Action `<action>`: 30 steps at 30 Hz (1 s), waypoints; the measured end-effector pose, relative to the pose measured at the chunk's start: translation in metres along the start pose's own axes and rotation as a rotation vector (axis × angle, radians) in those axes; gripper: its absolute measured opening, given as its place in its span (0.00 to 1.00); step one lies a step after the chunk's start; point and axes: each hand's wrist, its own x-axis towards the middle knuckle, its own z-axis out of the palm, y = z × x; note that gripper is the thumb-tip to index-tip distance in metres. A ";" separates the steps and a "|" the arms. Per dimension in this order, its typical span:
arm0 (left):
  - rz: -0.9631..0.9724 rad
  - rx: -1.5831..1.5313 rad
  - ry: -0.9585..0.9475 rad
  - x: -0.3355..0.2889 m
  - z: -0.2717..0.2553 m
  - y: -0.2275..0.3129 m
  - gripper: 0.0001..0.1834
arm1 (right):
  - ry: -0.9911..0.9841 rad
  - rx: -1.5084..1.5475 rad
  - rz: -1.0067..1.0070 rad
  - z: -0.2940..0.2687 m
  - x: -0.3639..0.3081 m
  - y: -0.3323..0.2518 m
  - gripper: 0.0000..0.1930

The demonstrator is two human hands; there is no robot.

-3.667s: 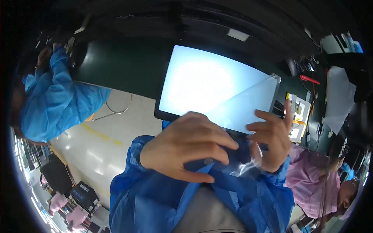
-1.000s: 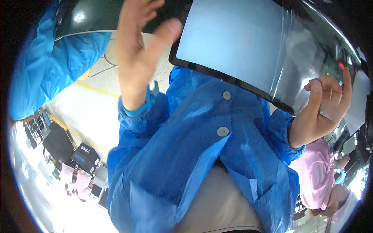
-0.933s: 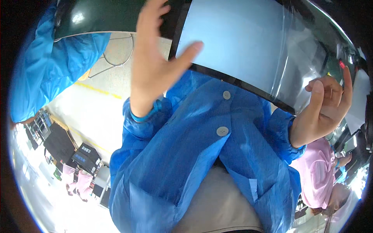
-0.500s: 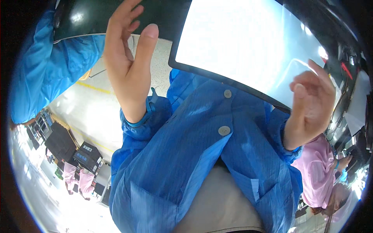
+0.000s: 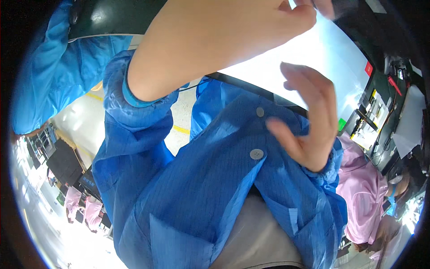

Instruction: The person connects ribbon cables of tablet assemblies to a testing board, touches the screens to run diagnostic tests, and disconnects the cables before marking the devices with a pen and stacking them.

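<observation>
A flat panel with a bright white face and dark frame lies in front of me, one edge close to my jacket. My left forearm reaches across its left part. My left hand is over the panel at the upper edge of the picture, its thumb bent; most of its fingers are cut off or smeared. My right hand is over the panel's near right edge, empty, thumb and fingers spread; I cannot tell if it touches the panel. A red patch and a green patch show along the panel's right side.
A dark green table extends at the upper left, with a person's blue sleeve beside it. On the right are a red tool, cables and white sheets. A person in pink sits close by on that side.
My left hand has swung right across the panel, its forearm now covering the panel's left corner. My right hand has moved left and inward. The red and green patches have come into sight.
</observation>
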 end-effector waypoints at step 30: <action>-0.296 -0.231 0.457 -0.044 0.081 0.000 0.45 | 0.144 0.703 0.028 -0.094 -0.029 0.015 0.44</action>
